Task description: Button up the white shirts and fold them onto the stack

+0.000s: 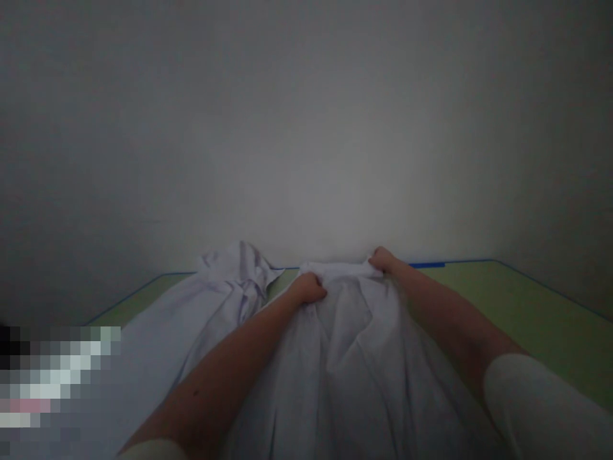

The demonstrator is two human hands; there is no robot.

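A white garment [349, 326] hangs in folds toward me, with a band-like upper edge stretched between my hands. My left hand [310, 288] is closed on the cloth just below the left end of that edge. At its right end, my right hand [383, 260] grips the corner, with the fingers wrapped round the fabric. Both arms reach far forward. Left of my left arm lies a second white cloth piece [163, 338], crumpled at its far end. The exact kind of garment is hard to make out in the dim light.
Beneath the cloth is a green table [517, 313] with blue edging [428, 264]. A plain grey wall [306, 140] rises behind its far edge. The lower left corner is pixelated, so what is there cannot be made out.
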